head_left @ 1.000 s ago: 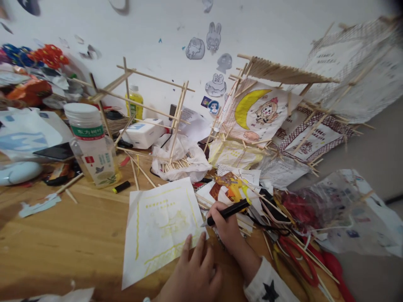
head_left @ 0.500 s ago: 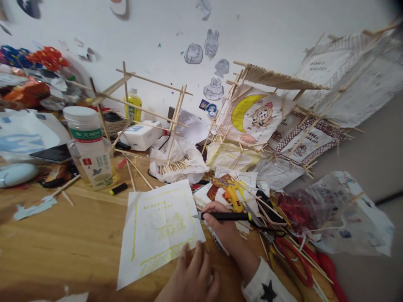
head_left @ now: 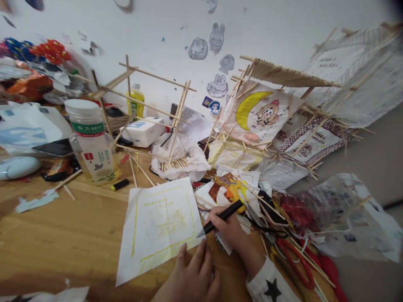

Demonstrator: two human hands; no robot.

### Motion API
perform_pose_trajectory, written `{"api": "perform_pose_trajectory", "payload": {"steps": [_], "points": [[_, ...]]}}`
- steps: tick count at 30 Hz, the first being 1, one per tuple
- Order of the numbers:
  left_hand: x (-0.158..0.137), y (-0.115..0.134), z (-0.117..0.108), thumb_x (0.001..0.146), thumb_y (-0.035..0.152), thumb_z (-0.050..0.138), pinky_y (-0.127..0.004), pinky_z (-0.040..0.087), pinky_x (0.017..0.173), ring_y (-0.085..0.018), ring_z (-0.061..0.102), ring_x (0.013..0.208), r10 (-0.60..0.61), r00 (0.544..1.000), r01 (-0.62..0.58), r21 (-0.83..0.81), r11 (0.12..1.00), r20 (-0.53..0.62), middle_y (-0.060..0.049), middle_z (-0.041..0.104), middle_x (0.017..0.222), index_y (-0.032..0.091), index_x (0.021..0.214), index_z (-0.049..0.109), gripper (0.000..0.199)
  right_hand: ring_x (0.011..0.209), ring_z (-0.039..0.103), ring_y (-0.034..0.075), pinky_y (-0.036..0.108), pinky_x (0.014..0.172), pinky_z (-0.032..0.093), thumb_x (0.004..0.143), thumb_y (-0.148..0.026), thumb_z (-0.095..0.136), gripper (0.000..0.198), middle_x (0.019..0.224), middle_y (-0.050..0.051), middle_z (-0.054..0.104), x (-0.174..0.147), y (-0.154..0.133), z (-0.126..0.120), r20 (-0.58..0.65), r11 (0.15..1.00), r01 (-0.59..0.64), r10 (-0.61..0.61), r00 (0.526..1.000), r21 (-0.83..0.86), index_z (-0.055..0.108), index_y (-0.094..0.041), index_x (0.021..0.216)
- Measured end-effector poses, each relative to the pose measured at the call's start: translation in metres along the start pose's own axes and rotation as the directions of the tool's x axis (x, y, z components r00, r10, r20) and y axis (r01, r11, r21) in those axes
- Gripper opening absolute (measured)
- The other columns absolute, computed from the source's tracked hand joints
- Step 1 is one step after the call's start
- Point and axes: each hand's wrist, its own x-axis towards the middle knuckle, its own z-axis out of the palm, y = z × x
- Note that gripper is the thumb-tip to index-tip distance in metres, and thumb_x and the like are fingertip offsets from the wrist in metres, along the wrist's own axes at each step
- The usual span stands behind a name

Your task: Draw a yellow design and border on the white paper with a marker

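Note:
A sheet of white paper (head_left: 147, 239) with a yellow border, rows of yellow marks and a faint yellow drawing lies on the wooden table. My left hand (head_left: 193, 274) rests at its lower right edge, fingers outstretched and pressing the paper. In my right hand (head_left: 225, 226) is a black marker (head_left: 224, 216), pinched between thumb and fingers. Its tip meets the paper near the lower right corner, by the yellow border. The marker's black cap (head_left: 120, 184) lies beyond the paper, near a plastic bottle (head_left: 96, 159).
A stick frame (head_left: 151, 113) stands behind the paper. To the right are a lantern-like stick model (head_left: 258, 113) with a moon drawing, red-handled scissors (head_left: 296, 264), loose sticks and a clear plastic bag (head_left: 333, 218). A white mouse (head_left: 19, 167) sits at left.
My right hand has brought the marker tip down along the paper's right side to the lower right corner, tilting the marker more steeply. My left hand stays on the paper.

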Motion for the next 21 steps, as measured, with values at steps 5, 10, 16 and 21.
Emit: {"api": "perform_pose_trajectory", "payload": {"steps": [5,10,16,21], "points": [[0.0016,-0.0014,-0.0003,0.092,0.032,0.038,-0.045,0.049,0.069,-0.03,0.059,0.1,0.016,0.999,-0.015,-0.015,1.0,0.028,-0.01,0.067,0.1,0.022,0.096,0.061,0.026,0.054,0.051,0.014,0.024,0.052,0.041,0.074,-0.026,0.053,0.018,0.058,0.0,0.058,-0.0016,-0.0021,-0.001,0.031,0.998,0.025,-0.023,0.999,-0.065,0.063,-0.017,0.062],[0.0021,-0.0008,-0.0003,0.092,0.032,0.038,-0.046,0.05,0.067,-0.03,0.06,0.098,0.007,0.999,-0.006,-0.015,1.0,0.036,-0.011,0.067,0.101,0.022,0.097,0.061,0.026,0.059,0.055,0.015,0.026,0.06,0.045,0.075,-0.031,0.058,0.02,0.059,0.001,0.059,-0.0017,-0.002,-0.0026,0.111,0.992,0.09,-0.081,0.991,-0.084,0.067,-0.017,0.064],[0.0012,0.0012,0.0003,0.091,0.033,0.04,-0.046,0.049,0.069,-0.03,0.059,0.098,-0.001,1.0,0.002,-0.019,1.0,0.026,-0.012,0.067,0.099,0.021,0.098,0.061,0.024,0.062,0.056,0.016,0.027,0.062,0.045,0.077,-0.037,0.06,0.023,0.061,0.002,0.061,-0.0008,-0.0011,-0.0048,0.156,0.981,0.156,-0.137,0.978,-0.115,0.068,-0.018,0.066],[0.0012,0.0008,0.0,0.091,0.032,0.039,-0.046,0.048,0.068,-0.03,0.06,0.096,0.0,1.0,0.0,-0.007,1.0,-0.019,-0.011,0.068,0.097,0.021,0.095,0.061,0.024,0.061,0.055,0.016,0.026,0.061,0.045,0.077,-0.035,0.059,0.022,0.061,0.001,0.059,-0.0008,-0.0012,-0.0049,0.134,0.976,0.147,-0.126,0.983,-0.161,0.066,-0.018,0.065]]}}
